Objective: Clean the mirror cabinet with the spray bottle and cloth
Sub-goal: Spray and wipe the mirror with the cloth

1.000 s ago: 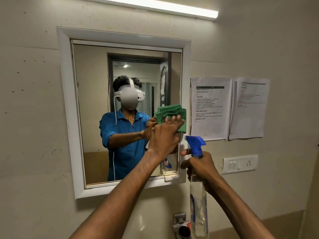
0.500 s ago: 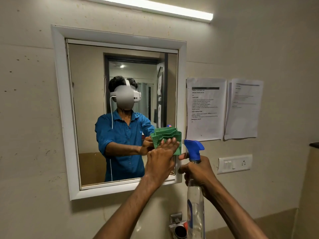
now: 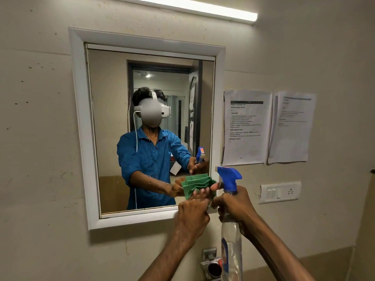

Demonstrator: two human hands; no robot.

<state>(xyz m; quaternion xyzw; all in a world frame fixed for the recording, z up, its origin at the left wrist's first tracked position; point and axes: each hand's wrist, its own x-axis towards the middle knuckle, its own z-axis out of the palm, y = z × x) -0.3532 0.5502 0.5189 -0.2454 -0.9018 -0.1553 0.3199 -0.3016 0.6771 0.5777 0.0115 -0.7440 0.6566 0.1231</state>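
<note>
The mirror cabinet (image 3: 81, 126) has a white frame and hangs on the beige wall at centre left. My left hand (image 3: 192, 213) presses a folded green cloth (image 3: 197, 184) flat against the glass at the mirror's lower right corner. My right hand (image 3: 235, 207) grips the neck of a clear spray bottle (image 3: 231, 248) with a blue trigger head, held upright just right of the mirror frame. The mirror reflects a person in a blue shirt holding both items.
Two printed paper sheets (image 3: 246, 126) are taped to the wall right of the mirror. A white switch and socket plate (image 3: 280, 192) sits below them. A metal fitting (image 3: 211, 264) projects from the wall under the mirror. A tube light (image 3: 192, 9) glows above.
My left hand has slid the green cloth down the right side of the mirror from mid height to the lower corner. The spray bottle has stayed beside the frame.
</note>
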